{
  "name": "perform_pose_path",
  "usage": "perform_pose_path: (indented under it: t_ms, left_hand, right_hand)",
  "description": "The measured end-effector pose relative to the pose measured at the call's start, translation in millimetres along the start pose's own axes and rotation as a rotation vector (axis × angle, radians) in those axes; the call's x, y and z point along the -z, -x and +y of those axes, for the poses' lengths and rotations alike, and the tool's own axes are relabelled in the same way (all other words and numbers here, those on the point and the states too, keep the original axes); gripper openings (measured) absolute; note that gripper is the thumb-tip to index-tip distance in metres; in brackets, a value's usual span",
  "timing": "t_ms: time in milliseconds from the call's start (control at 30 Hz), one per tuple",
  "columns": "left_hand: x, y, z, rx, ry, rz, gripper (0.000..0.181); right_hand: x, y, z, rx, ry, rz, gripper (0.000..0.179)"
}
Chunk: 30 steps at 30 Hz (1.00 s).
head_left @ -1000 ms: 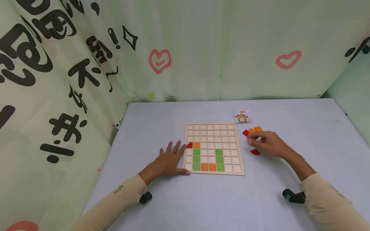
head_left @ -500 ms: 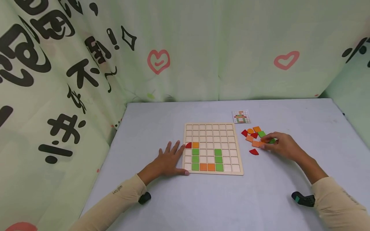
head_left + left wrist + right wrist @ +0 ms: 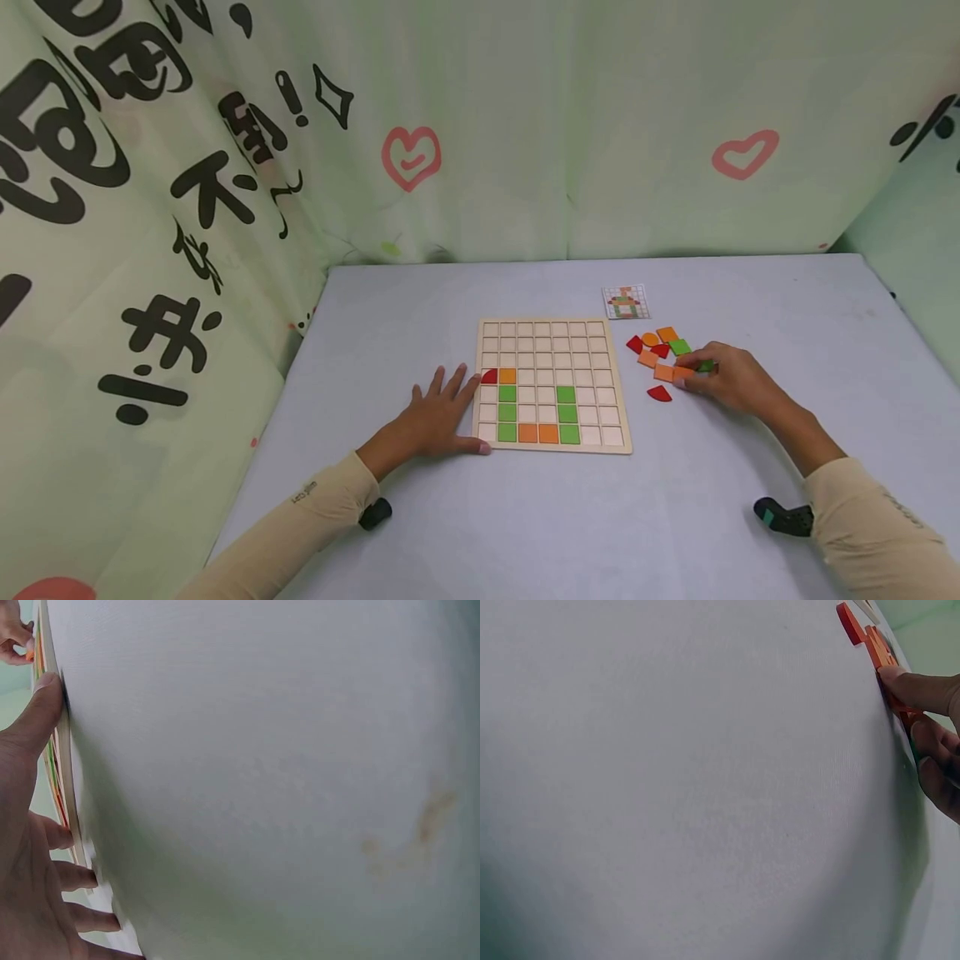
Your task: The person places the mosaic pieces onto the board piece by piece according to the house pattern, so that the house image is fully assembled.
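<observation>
A wooden grid board (image 3: 537,330) lies flat on the table, with green tiles (image 3: 567,414), orange square tiles (image 3: 528,433) and one red rounded tile (image 3: 490,377) in some of its cells. My left hand (image 3: 431,423) lies spread against the board's left edge, its thumb at the near left corner. To the right of the board, my right hand (image 3: 726,379) pinches an orange square tile (image 3: 682,374) between thumb and fingers, at the edge of a loose pile. In the right wrist view, the thumb (image 3: 911,686) touches orange at the table surface.
Loose tiles lie around the right hand: a red quarter-round tile (image 3: 659,394), an orange round tile (image 3: 650,340), a green tile (image 3: 679,347) and several others. A small pattern card (image 3: 626,302) lies behind the board. A printed curtain (image 3: 570,167) hangs behind the table.
My right hand has shifted rightward over the pile, uncovering red, orange and green tiles, and now holds an orange one at its near right side. The left hand keeps its place.
</observation>
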State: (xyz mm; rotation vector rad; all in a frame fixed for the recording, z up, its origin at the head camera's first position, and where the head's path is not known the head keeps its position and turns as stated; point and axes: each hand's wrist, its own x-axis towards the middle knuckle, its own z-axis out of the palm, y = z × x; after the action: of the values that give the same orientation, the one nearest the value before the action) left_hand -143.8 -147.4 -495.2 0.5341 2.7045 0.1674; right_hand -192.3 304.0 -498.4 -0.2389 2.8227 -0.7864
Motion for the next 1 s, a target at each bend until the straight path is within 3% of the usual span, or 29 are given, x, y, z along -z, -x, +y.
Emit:
perform_pose_path:
  t_ms: [467,700,1000]
  left_hand:
    - [-1.8,-1.2,-0.3,0.001,-0.013,0.0,0.113]
    - [-3.6,-2.2,-2.2,-0.002,-0.008,0.004,0.114]
    - [-5.6,-2.4,-3.2,-0.01,-0.013,0.009,0.113]
  right_hand:
    - [7,4.4,-6,0.059,0.016,-0.046,0.038]
    - [7,3.7,-10,0.036,-0.048,-0.105,0.035]
    - [7,1.4,-20,0.018,-0.139,-0.096,0.043]
